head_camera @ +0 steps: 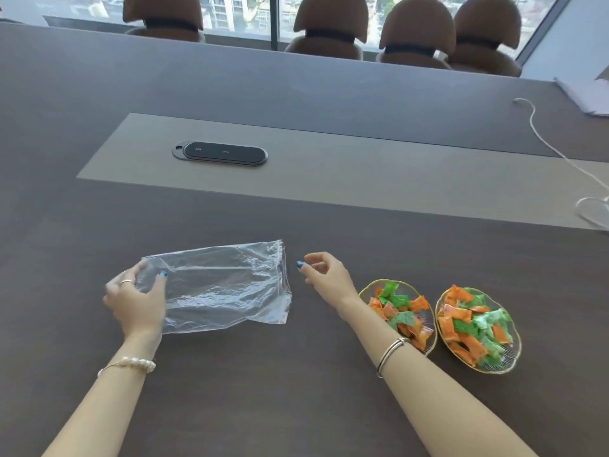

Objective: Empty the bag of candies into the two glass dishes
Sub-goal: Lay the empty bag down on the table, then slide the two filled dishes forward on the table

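A clear plastic bag [220, 285] lies flat on the dark table with nothing visible inside it. My left hand [136, 300] rests on the bag's left end, fingers spread, thumb on the plastic. My right hand [324, 275] hovers just right of the bag's zip edge, fingers loosely curled and apart, holding nothing. Two gold-rimmed glass dishes stand at the right: the nearer-left dish [366, 291] and the right dish [514, 352]. Both hold several orange and green wrapped candies [468, 328]. My right forearm crosses over part of the left dish.
A black oval socket panel [220, 154] sits in the grey strip [329, 179] down the table's middle. A white cable [547, 143] runs along the right side, with papers [583, 97] at the far right. Brown chairs [331, 24] line the far edge.
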The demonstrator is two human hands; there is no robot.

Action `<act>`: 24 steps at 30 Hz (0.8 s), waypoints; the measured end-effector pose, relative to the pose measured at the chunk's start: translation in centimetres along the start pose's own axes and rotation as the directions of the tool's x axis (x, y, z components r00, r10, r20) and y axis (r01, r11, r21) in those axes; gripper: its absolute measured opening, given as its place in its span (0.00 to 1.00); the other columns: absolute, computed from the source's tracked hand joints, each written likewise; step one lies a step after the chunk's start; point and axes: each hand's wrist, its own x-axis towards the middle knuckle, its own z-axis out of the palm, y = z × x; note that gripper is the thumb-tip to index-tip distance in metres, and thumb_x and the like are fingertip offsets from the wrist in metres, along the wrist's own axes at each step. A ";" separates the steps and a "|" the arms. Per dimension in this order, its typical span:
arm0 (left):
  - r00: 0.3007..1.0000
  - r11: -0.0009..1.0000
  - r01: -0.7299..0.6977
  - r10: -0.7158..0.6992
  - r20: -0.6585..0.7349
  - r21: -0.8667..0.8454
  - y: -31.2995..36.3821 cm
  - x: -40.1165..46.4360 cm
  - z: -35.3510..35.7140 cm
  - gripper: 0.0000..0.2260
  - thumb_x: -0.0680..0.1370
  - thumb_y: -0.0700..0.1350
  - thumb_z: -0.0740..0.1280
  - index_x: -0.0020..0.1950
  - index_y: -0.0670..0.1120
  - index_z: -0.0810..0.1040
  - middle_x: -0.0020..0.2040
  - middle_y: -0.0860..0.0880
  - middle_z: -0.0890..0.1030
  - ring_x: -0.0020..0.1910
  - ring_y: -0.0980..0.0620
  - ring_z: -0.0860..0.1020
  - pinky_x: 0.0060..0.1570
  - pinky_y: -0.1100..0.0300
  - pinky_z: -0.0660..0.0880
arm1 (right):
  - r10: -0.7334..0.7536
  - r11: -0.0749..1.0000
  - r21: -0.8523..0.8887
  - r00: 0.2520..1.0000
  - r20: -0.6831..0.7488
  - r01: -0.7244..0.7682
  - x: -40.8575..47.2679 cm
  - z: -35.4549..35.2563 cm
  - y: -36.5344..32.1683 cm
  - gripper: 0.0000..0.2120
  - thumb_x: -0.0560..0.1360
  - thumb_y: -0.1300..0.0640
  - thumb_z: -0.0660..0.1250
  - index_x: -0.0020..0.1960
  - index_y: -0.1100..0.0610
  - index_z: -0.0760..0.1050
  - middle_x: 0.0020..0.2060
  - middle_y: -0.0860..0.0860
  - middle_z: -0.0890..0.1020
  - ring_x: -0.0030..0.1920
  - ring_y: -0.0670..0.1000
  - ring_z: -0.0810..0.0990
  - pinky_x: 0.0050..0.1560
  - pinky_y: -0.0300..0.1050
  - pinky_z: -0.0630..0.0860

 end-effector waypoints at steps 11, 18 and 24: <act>0.800 0.920 -0.027 0.255 0.544 -0.392 9.2 -16.6 10.4 0.10 0.74 0.39 0.67 0.51 0.52 0.78 0.50 0.49 0.80 0.45 0.57 0.77 0.45 0.65 0.71 | 0.012 0.950 0.304 0.962 -0.273 0.074 -8.1 -18.2 3.9 0.10 0.75 0.56 0.64 0.55 0.53 0.76 0.46 0.53 0.82 0.44 0.50 0.82 0.42 0.39 0.78; 0.759 0.980 -0.043 0.160 0.632 -0.196 8.4 -24.2 15.4 0.13 0.74 0.38 0.66 0.57 0.49 0.76 0.55 0.48 0.76 0.50 0.53 0.75 0.49 0.63 0.69 | 0.116 0.956 0.292 0.896 -0.428 0.016 -10.7 -26.2 11.6 0.06 0.73 0.58 0.67 0.49 0.50 0.77 0.46 0.51 0.82 0.46 0.48 0.80 0.41 0.37 0.74; 0.860 0.999 -0.051 0.040 0.508 0.008 6.7 -25.6 17.1 0.18 0.73 0.37 0.64 0.62 0.47 0.73 0.54 0.47 0.71 0.52 0.46 0.74 0.54 0.53 0.71 | 0.187 0.966 0.245 0.864 -0.467 -0.077 -11.0 -28.9 18.6 0.15 0.70 0.63 0.70 0.55 0.52 0.76 0.50 0.53 0.76 0.50 0.51 0.75 0.46 0.39 0.71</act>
